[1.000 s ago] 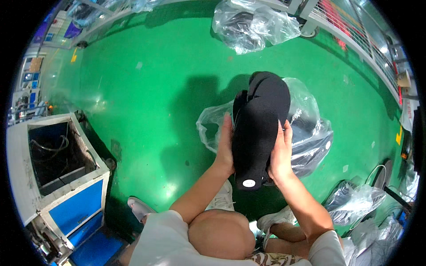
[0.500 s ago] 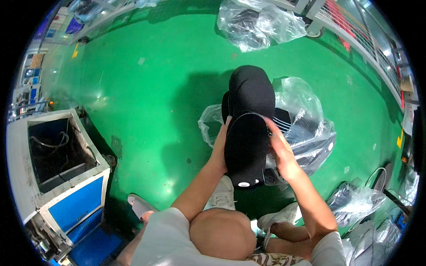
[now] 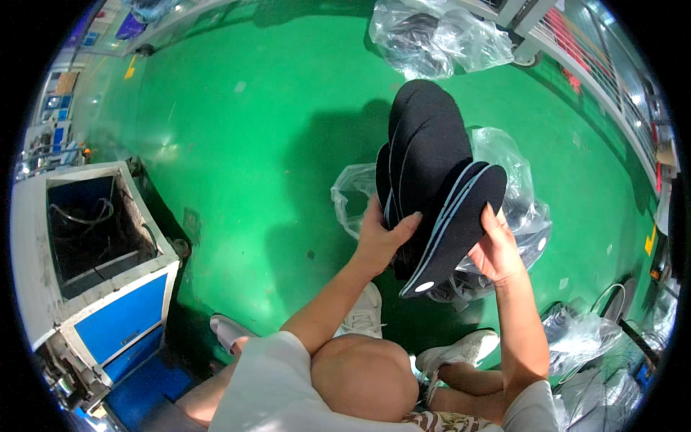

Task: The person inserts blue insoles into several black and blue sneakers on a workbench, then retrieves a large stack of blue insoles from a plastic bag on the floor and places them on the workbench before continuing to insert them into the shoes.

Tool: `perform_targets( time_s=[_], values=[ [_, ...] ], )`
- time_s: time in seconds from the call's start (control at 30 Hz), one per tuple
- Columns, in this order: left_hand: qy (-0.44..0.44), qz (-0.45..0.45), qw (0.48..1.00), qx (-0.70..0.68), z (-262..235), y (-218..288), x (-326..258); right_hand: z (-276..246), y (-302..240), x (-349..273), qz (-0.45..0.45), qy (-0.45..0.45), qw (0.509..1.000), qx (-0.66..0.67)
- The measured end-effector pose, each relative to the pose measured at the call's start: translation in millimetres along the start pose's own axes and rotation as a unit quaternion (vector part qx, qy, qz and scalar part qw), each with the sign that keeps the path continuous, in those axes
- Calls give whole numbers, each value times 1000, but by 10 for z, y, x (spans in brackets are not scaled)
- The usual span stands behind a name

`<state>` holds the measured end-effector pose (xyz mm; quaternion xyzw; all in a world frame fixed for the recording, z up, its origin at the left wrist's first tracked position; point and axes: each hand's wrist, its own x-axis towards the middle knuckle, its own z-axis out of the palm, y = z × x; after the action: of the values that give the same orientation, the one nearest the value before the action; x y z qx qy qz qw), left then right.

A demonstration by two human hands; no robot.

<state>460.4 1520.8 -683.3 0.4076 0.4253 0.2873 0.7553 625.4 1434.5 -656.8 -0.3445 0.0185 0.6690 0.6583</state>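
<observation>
A thick stack of black shoe insoles is held up in front of me, fanned partly apart. My left hand grips the main bundle from its left side, thumb across the top. On the right, a smaller group of insoles with light blue edges and a white oval mark at the heel angles away from the bundle. My right hand holds this group by its right edge, fingers partly behind it. Below the stack lies an open clear plastic bag with more dark pieces in it.
Another filled plastic bag lies on the green floor near a wheeled rack. A white and blue machine cabinet stands at left. More plastic bags sit at lower right. Beside my knees is a person's foot in a slipper.
The stack has been fanned out, and my right hand has drawn a group of insoles to the right. Their light blue edges now show. My left thumb has come over the top.
</observation>
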Motion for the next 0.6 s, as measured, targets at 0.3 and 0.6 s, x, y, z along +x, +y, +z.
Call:
perform_targets(
  time_s=[0.3, 0.6],
  values=[
    [11, 55, 986, 155, 159, 248, -8, 277, -135, 154, -164, 115, 955, -218],
    [-115, 49, 989, 78, 330, 237, -65, -195, -5, 209, -81, 107, 990, -50]
  ],
)
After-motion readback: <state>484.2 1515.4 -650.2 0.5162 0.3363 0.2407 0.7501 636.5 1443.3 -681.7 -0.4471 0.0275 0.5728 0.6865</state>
